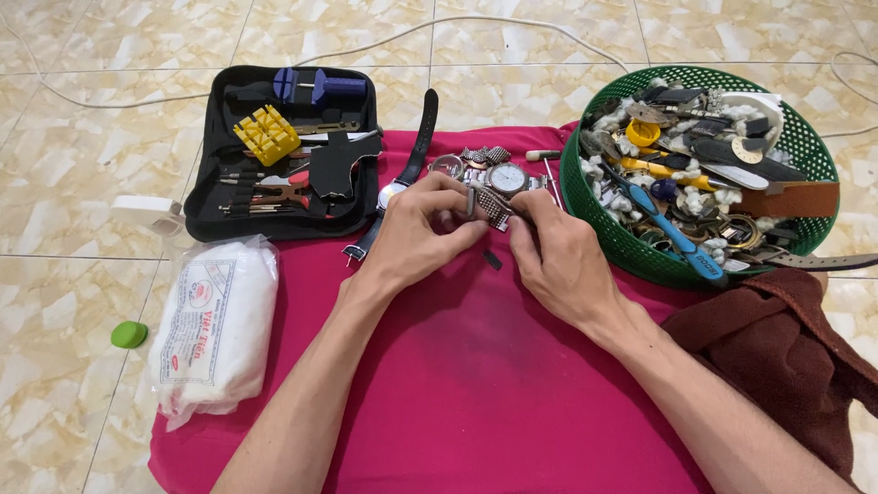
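Fingers [455, 203] of both hands pinch a metal watch band [494, 209] between them, mid-frame over the red cloth [476, 366]. Left hand [416, 233] grips band's left end w/ thumb + forefinger, curled narrow; right hand [558, 256] holds its right end, fingers closed tight on it. Band sits just in front of a silver-cased wristwatch [507, 177] lying on the cloth; can't tell if band and watch are joined. Small dark piece [492, 260] lies on cloth just below the hands.

L to R:
- Green round cap [129, 334] on the tiled floor [55, 302], far left.
- White plastic bag of cotton wool [215, 325], soft oblong shape, red + blue printed label w/ round emblem on its face; lies at cloth's left edge.
- Black zip tool case [206, 197] open above it, w/ yellow slotted block [266, 134], blue tool [320, 87], small pliers + drivers.
- Black-strap watch [402, 183] laid lengthwise, just beside left hand.
- More metal band bits [485, 155] behind the silver watch.
- Green round plastic basket [805, 137], right, near right hand, heaped w/ watch parts, straps, a blue-handled tool [672, 233].
- Brown towel [777, 348] bottom right.
- White cord [512, 23] runs across floor at top.
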